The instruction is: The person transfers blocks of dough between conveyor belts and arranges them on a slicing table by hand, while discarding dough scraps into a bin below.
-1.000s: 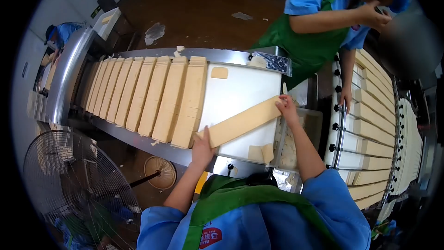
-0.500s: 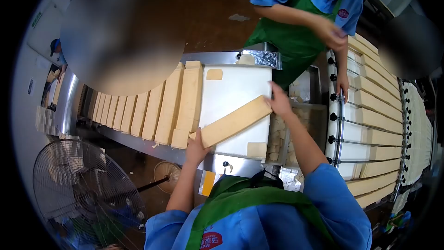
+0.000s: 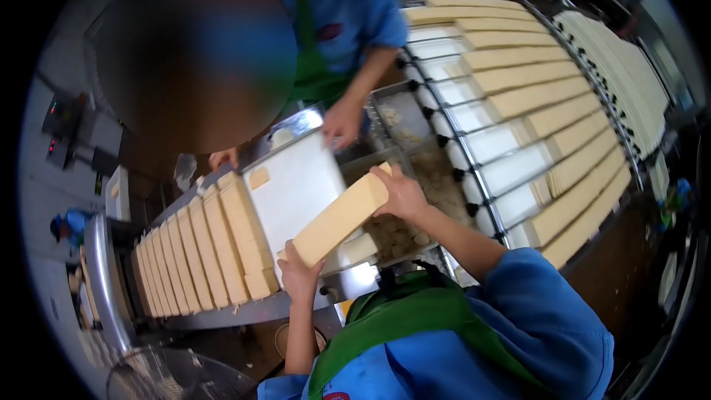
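A long, pale dough slab (image 3: 339,215) is held at a slant over the white board (image 3: 296,196). My left hand (image 3: 299,275) grips its near left end, fingers wrapped on the edge. At the far right end my right hand (image 3: 402,194) is closed round it. Left of the board, similar slabs (image 3: 215,244) stand side by side in a row. On the board lie a small flat dough piece (image 3: 259,178) near the far corner and another short piece (image 3: 358,247) close to the near right corner.
Across the board, a co-worker's hand (image 3: 343,122) is near its far edge. Bins of dough scraps (image 3: 389,233) stand right of the board. Farther right, a conveyor (image 3: 474,141) with metal rods carries several long slabs. A fan (image 3: 170,378) is at lower left. A blurred disc hides the upper left.
The view has turned toward the right. The slab has gone from lying across the board to being lifted and tilted in both my hands. The co-worker's hand has come near the board.
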Motion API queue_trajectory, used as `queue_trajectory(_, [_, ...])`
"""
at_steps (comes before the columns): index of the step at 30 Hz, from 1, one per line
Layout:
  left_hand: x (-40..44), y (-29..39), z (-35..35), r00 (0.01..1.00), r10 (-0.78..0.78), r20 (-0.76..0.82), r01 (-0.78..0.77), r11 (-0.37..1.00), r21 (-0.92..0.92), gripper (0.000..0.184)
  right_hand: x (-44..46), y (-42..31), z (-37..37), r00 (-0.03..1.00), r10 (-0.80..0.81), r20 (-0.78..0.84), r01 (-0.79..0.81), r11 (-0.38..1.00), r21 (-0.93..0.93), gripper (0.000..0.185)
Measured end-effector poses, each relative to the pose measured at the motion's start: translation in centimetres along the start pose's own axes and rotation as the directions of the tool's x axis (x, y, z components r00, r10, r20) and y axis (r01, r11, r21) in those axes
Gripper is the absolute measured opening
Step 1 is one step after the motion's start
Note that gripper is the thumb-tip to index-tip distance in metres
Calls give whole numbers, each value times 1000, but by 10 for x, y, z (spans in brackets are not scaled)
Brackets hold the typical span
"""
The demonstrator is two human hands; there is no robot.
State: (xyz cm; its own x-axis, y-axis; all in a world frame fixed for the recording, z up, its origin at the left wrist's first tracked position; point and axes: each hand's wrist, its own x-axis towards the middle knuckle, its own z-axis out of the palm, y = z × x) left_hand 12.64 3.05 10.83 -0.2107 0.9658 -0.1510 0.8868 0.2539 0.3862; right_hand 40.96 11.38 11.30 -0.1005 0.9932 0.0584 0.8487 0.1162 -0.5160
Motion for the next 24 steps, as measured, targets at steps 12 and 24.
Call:
queue_trajectory(12, [-19, 189, 19, 879, 476, 31, -425, 811, -403, 60, -104, 202, -148, 953, 225, -203, -190, 966, 178, 100])
queue_trajectory(24, [-36, 325, 145, 720, 671, 178, -292, 525, -799, 66, -109, 273, -132, 794, 484, -367, -547, 833, -87, 76])
